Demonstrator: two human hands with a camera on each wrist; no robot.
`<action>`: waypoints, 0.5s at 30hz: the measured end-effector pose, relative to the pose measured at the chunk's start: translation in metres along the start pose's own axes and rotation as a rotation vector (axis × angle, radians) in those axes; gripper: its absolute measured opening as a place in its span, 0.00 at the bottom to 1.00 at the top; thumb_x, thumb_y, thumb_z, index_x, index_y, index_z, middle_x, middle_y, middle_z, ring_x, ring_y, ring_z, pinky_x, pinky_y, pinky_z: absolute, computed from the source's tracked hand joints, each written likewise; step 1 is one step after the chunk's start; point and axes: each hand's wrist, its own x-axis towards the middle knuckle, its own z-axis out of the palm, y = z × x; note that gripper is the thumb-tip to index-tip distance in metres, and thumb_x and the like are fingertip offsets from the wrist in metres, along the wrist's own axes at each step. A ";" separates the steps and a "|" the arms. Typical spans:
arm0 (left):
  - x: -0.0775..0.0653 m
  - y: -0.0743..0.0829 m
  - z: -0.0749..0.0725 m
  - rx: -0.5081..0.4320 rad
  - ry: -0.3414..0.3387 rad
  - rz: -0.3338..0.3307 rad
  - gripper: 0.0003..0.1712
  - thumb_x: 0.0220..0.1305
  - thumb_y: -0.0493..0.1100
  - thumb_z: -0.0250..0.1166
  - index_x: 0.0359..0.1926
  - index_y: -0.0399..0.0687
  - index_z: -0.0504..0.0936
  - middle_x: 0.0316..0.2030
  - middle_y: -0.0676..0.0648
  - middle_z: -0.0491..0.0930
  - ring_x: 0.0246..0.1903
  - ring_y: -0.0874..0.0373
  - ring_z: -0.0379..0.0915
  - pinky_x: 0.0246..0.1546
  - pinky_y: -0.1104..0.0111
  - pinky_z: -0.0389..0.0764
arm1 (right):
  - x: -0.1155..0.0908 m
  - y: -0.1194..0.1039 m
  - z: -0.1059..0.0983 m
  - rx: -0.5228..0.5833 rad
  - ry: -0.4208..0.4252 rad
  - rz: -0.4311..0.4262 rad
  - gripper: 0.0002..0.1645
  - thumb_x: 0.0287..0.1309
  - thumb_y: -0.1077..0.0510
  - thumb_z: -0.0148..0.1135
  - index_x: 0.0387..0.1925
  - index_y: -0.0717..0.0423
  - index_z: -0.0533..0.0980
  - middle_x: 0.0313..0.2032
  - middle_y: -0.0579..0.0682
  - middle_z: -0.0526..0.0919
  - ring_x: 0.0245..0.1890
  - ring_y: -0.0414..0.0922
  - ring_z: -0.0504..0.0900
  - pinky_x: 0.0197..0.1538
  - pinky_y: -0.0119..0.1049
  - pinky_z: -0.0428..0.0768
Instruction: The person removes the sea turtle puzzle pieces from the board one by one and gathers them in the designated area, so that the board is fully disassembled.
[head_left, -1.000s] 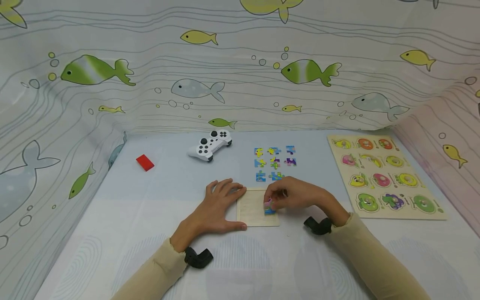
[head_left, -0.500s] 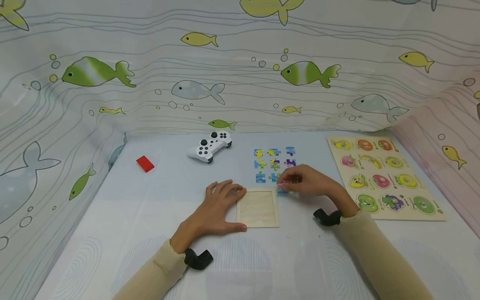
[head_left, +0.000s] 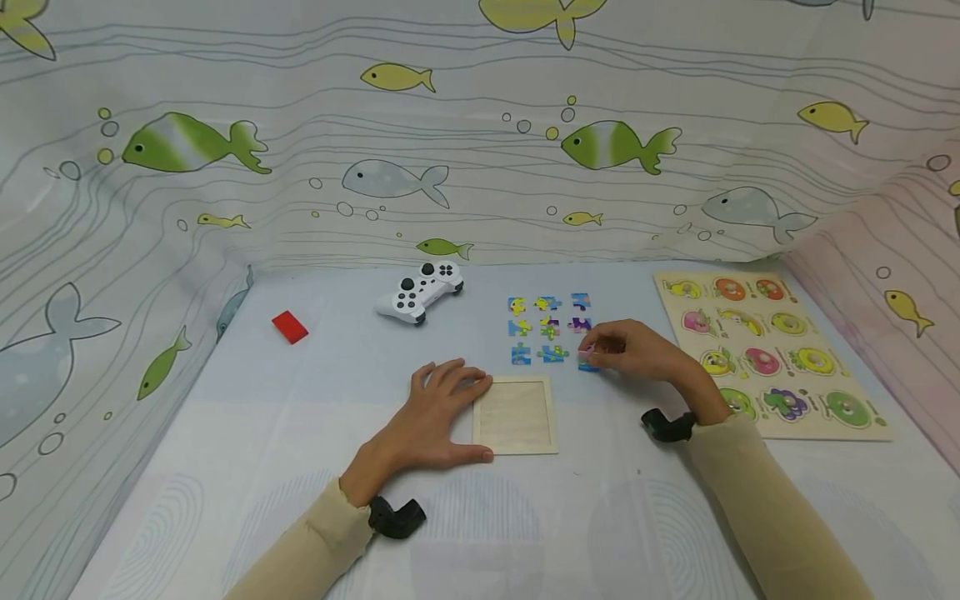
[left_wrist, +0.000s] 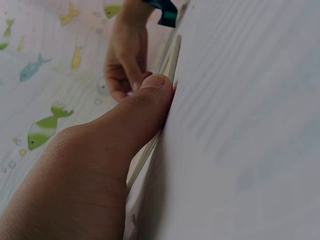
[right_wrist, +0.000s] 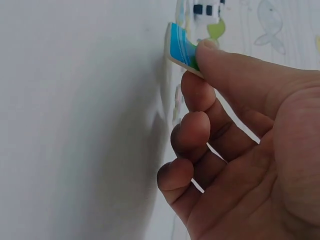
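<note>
My left hand point(head_left: 435, 423) lies spread at the left side of a small square wooden puzzle tray point(head_left: 553, 421), its index fingertip at the far left corner and its thumb at the near left one. In the left wrist view the thumb point(left_wrist: 137, 117) rests along the tray's edge. Between right thumb and index finger I pinch a blue jigsaw piece point(right_wrist: 181, 47) with pink on it in the head view. The right hand point(head_left: 637, 354) is at the near right end of several jigsaw pieces point(head_left: 552, 354) laid out in rows beyond the tray.
A white game controller point(head_left: 422, 292) lies at the back, left of the pieces. Farther left is a red rectangular block point(head_left: 289, 327). To the right lies a wooden fruit puzzle board point(head_left: 701, 400), partly behind the right wrist. A fish-patterned cloth point(head_left: 480, 133) rises behind the table.
My right hand has carried the pinched jigsaw piece from over the tray, away and rightward, to the end of the near row. The left hand has stayed at the tray.
</note>
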 end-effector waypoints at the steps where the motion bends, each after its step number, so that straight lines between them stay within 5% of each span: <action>1: 0.000 0.000 0.000 0.001 0.000 -0.001 0.57 0.51 0.78 0.64 0.77 0.57 0.64 0.72 0.53 0.65 0.77 0.46 0.50 0.71 0.38 0.47 | 0.000 0.001 0.000 -0.008 0.004 0.005 0.07 0.64 0.59 0.69 0.44 0.51 0.84 0.32 0.48 0.79 0.34 0.45 0.73 0.38 0.31 0.71; 15: 0.000 0.000 0.000 -0.002 0.005 0.002 0.57 0.52 0.78 0.64 0.77 0.57 0.64 0.72 0.53 0.66 0.77 0.46 0.51 0.71 0.38 0.48 | -0.001 0.000 0.003 -0.059 0.027 0.030 0.16 0.60 0.58 0.72 0.50 0.52 0.82 0.33 0.49 0.79 0.32 0.43 0.72 0.35 0.31 0.71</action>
